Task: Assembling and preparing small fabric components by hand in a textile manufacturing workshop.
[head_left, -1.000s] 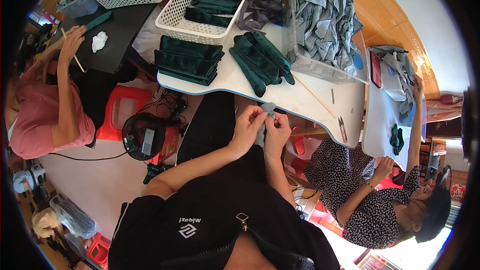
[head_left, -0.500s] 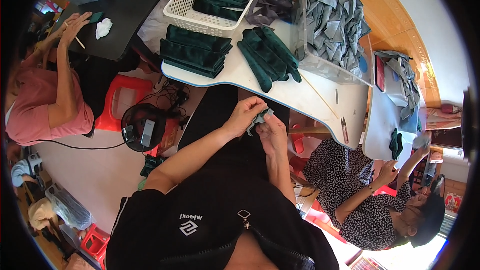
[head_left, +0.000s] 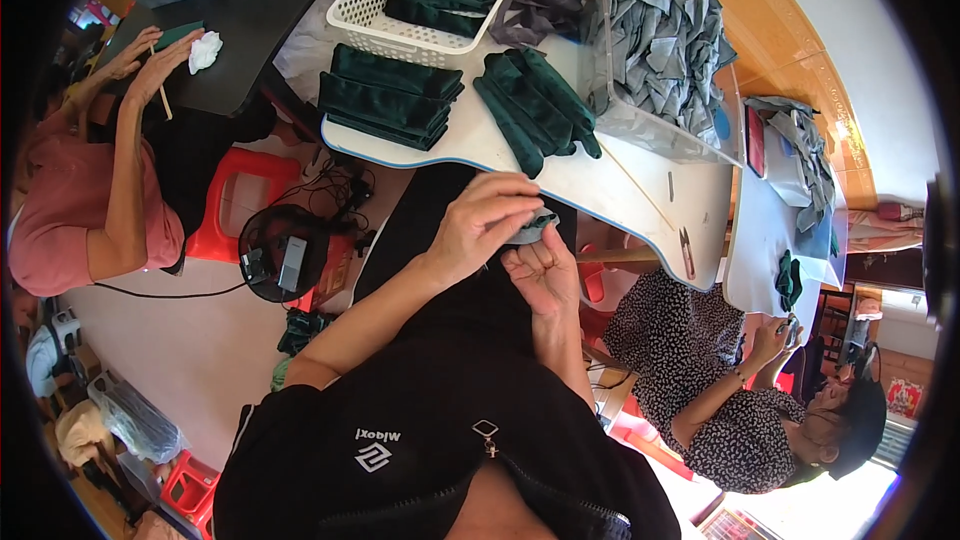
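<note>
My left hand [head_left: 485,220] pinches a small grey-and-dark-green piece of cloth [head_left: 532,228] in front of my lap, just off the table's near edge. Facing it, my right hand [head_left: 546,272] has its fingers curled with the thumb up against the cloth's other end. Part of the cloth is hidden behind the left fingers. On the white table [head_left: 640,202] beyond lie a folded stack of dark green velvet pieces [head_left: 390,98] and a looser green bundle [head_left: 535,110].
A white perforated basket [head_left: 345,15] holds more green velvet. A clear bin [head_left: 655,130] overflows with grey cloth strips. A thin stick [head_left: 638,183] and small snips [head_left: 687,255] lie at the table's right. One co-worker [head_left: 90,200] sits left, another [head_left: 740,410] right. A fan [head_left: 285,255] stands at lower left.
My left hand has flattened over the cloth, its fingers now straighter and covering more of it. The right fingers have curled in. Both co-workers' hands have shifted.
</note>
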The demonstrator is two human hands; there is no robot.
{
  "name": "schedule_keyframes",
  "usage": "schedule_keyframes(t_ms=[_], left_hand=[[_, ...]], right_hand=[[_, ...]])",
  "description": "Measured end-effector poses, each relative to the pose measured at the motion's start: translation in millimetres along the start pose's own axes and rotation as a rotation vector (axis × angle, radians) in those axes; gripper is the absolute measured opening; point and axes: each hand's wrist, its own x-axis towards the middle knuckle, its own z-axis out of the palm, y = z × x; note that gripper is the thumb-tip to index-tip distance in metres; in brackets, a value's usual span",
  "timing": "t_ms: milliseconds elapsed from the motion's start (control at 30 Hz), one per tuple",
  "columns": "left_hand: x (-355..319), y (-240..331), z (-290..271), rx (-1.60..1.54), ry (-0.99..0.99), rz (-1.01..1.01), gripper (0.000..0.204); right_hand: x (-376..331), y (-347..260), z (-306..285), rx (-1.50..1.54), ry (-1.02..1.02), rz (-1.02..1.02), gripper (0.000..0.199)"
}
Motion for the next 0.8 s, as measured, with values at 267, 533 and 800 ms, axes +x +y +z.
schedule_keyframes(t_ms=[267,533,800], left_hand=[[-20,-16,-18,-0.371,-0.247,-0.463,0.040],[-13,-36,-56,-0.508,-0.527,-0.600,0.045],[-50,-45,-30,-0.506,-0.452,-0.662,0.064]], right_hand=[[-14,19,-4,-0.134,-0.099,0.008,0.029],[-21,31,3,-0.562,-0.377,-0.081,0.077],[4,42,-13,-0.790,-0.217,-0.072,0.074]])
